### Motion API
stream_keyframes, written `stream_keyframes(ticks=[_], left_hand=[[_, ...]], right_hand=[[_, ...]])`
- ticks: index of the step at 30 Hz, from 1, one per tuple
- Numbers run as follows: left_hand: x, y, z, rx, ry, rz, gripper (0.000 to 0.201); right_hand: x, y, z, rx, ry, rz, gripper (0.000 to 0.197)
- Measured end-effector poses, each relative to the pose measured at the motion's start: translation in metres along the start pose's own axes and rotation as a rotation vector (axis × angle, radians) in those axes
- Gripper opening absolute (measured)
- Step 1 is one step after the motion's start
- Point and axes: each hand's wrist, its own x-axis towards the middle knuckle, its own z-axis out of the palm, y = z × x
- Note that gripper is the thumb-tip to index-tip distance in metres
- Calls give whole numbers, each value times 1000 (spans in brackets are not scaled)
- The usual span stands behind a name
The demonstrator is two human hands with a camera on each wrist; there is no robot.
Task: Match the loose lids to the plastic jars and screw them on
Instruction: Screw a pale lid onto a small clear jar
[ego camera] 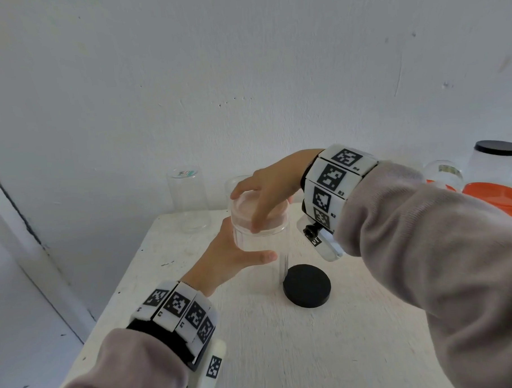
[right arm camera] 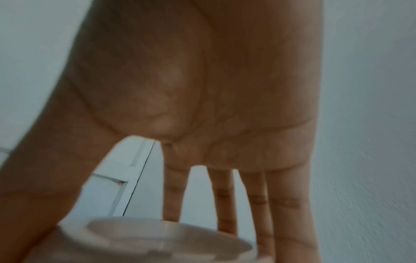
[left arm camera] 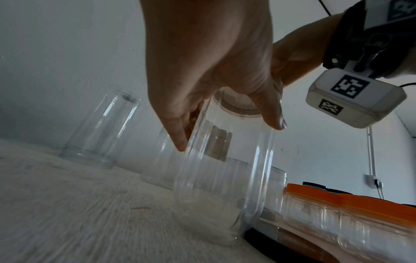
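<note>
A tall clear plastic jar point(ego camera: 263, 264) stands on the white table point(ego camera: 328, 343). My left hand point(ego camera: 237, 253) grips its side, thumb in front, fingers wrapped behind. A pale pink lid point(ego camera: 249, 207) sits on the jar's mouth, and my right hand point(ego camera: 266, 193) holds it from above with thumb and fingers around its rim. The left wrist view shows the jar point(left arm camera: 225, 178) with my left hand point(left arm camera: 213, 80) curled round its upper part. The right wrist view shows the lid point(right arm camera: 144, 242) between my right hand's fingers point(right arm camera: 281, 204) and thumb. A loose black lid point(ego camera: 307, 285) lies flat just right of the jar.
An upside-down clear jar point(ego camera: 189, 199) stands at the table's back left by the wall. At the far right are orange lids point(ego camera: 495, 195), a jar with a black lid point(ego camera: 495, 160) and another clear jar point(ego camera: 444, 174). The table's left edge is close to my left forearm.
</note>
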Motion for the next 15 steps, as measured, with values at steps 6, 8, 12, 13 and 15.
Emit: stream_keyframes(ticks=[6,8,12,13,15], left_hand=[[-2,0,-1,-2,20,-12,67],[0,0,0,0,18,-3,63],[3,0,0,-6,19,9,64],[2,1,0,-7,16,12,65],[1,1,0,0,6,27,64]], right_hand=[[-2,-3,0,-129,77,78,84],[-4,-1,-3,-51,37,65,87],[-4,0,-6,3,-26,-16,81],[-4,0,-5,-10,-16,-20,78],[-4,-2,-4,-44,29,6,75]])
